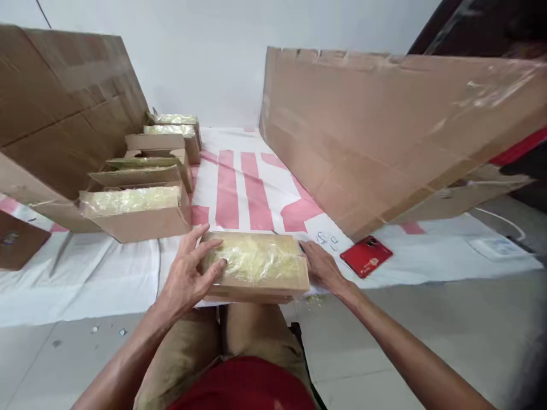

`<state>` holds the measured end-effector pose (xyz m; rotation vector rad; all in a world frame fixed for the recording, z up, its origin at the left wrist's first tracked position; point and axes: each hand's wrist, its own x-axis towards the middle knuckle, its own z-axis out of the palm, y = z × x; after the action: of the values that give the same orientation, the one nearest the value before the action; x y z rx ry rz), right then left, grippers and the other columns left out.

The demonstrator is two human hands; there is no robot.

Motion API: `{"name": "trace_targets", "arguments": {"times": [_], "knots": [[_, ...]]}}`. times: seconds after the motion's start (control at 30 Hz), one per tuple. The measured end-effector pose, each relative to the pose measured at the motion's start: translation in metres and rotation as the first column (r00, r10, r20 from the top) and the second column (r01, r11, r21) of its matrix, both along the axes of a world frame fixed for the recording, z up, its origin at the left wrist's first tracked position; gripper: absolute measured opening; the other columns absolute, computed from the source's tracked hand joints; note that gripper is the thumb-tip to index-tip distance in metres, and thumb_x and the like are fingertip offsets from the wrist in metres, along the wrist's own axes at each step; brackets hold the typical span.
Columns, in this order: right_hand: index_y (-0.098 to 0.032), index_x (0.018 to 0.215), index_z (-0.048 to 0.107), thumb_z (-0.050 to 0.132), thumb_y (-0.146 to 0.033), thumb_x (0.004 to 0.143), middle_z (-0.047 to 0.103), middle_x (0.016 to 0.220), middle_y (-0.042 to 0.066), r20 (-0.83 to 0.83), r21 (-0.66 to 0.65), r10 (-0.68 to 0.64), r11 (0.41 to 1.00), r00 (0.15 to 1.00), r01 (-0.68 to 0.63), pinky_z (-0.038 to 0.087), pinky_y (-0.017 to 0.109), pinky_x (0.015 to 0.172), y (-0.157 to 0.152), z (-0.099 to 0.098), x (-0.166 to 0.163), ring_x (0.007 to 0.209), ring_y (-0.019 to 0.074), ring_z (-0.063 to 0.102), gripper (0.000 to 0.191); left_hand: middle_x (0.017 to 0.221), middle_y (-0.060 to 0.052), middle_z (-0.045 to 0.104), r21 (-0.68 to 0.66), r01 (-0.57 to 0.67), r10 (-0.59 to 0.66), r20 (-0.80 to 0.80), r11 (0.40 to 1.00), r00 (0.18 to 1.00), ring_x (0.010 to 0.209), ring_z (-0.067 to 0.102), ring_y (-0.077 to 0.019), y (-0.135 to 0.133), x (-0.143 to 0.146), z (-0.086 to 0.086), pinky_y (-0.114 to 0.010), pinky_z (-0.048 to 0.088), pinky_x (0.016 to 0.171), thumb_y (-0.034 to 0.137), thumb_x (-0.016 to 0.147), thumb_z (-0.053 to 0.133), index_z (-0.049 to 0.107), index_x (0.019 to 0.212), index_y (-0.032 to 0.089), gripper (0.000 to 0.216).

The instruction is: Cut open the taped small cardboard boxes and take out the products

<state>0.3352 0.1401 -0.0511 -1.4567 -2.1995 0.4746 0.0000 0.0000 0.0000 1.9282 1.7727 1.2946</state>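
A flat cardboard box [256, 267] covered with yellowish clear tape lies on the white and red sheet [239, 193] just in front of my knees. My left hand [188, 273] rests on its left end, fingers spread over the top. At the box's right end, my right hand [320, 265] presses against the side with its fingers curled round the edge. Both hands grip the box between them.
A row of several similar taped boxes [137, 210] runs along the left toward the wall. Large cardboard sheets [384, 131] lean at the right and at the left [64, 114]. A red phone [366, 256] lies right of my hand, with small clips [327, 239] beside it.
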Motion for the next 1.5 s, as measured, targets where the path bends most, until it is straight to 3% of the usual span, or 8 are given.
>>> {"name": "trace_targets", "arguments": {"times": [0.2,0.3,0.4,0.63,0.87,1.1,1.3,1.5], "knots": [[-0.021,0.114,0.074,0.049,-0.062,0.099,0.067,0.072,0.002,-0.280,-0.138,0.043,0.987,0.959,-0.085,0.047,0.030,0.051,-0.014,0.084,0.026,0.055,0.0165,0.055,0.050,0.170,-0.019,0.035,-0.153,0.012,0.010,0.141,0.988,0.990,0.159,0.031,-0.0400,-0.004,0.006,-0.013,-0.063,0.032,0.125,0.051,0.090,0.068,0.070,0.124,0.019,0.047],[-0.024,0.115,0.078,0.057,-0.061,0.098,0.071,0.076,0.003,-0.192,-0.179,0.274,0.934,0.942,-0.308,0.051,0.030,0.057,-0.030,0.141,-0.004,0.063,0.0179,0.062,0.045,0.175,-0.020,0.022,-0.249,0.036,0.016,0.201,0.968,0.979,0.163,0.019,-0.0416,-0.006,0.006,-0.012,-0.066,0.028,0.126,0.050,0.088,0.068,0.064,0.133,0.019,0.055],[-0.026,0.112,0.081,0.054,-0.051,0.101,0.076,0.084,0.003,-0.037,-0.172,0.462,0.871,0.886,-0.461,0.052,0.031,0.066,-0.040,0.174,-0.049,0.073,0.0197,0.067,0.038,0.175,-0.021,0.020,-0.277,0.058,0.005,0.222,0.959,0.975,0.164,0.014,-0.0421,-0.005,0.005,-0.011,-0.067,0.024,0.127,0.047,0.085,0.069,0.061,0.138,0.018,0.061],[-0.023,0.099,0.082,0.051,-0.037,0.103,0.078,0.083,0.004,0.234,-0.189,0.614,0.789,0.754,-0.584,0.045,0.030,0.068,-0.033,0.170,-0.106,0.072,0.0181,0.065,0.034,0.176,-0.024,0.012,-0.309,0.109,-0.035,0.235,0.945,0.971,0.163,0.010,-0.0440,-0.004,0.004,-0.006,-0.066,0.022,0.128,0.037,0.080,0.073,0.055,0.148,0.015,0.073],[-0.018,0.100,0.077,0.049,-0.033,0.105,0.077,0.089,0.008,0.548,-0.214,0.596,0.778,0.587,-0.591,0.031,0.031,0.061,-0.036,0.170,-0.116,0.075,0.0196,0.063,0.032,0.176,-0.022,0.014,-0.300,0.096,-0.033,0.209,0.949,0.977,0.163,0.009,-0.0431,-0.004,0.002,-0.011,-0.065,0.019,0.129,0.035,0.078,0.075,0.055,0.149,0.016,0.076],[-0.017,0.096,0.076,0.050,-0.034,0.106,0.071,0.078,0.008,0.710,-0.263,0.557,0.778,0.431,-0.571,0.022,0.032,0.058,-0.037,0.198,-0.110,0.062,0.0170,0.052,0.032,0.176,-0.022,0.015,-0.350,0.070,-0.014,0.161,0.934,0.987,0.164,0.009,-0.0430,-0.006,0.002,-0.008,-0.065,0.020,0.129,0.046,0.079,0.070,0.052,0.151,0.015,0.080],[-0.017,0.078,0.070,0.050,-0.026,0.103,0.059,0.062,0.002,0.682,-0.353,0.590,0.784,0.433,-0.511,0.025,0.032,0.057,-0.033,0.204,-0.085,0.050,0.0123,0.042,0.034,0.176,-0.018,0.020,-0.363,0.043,0.019,0.166,0.931,0.986,0.164,0.015,-0.0407,-0.008,0.002,-0.007,-0.062,0.021,0.130,0.050,0.078,0.070,0.054,0.150,0.018,0.080],[-0.020,0.077,0.074,0.051,-0.041,0.102,0.062,0.060,-0.001,0.469,-0.384,0.515,0.850,0.718,-0.359,0.034,0.029,0.055,-0.016,0.208,0.007,0.050,0.0113,0.050,0.040,0.173,-0.016,0.030,-0.367,0.023,0.051,0.190,0.930,0.980,0.163,0.020,-0.0387,-0.008,-0.001,-0.007,-0.060,0.017,0.131,0.053,0.078,0.070,0.055,0.149,0.021,0.080]]}}
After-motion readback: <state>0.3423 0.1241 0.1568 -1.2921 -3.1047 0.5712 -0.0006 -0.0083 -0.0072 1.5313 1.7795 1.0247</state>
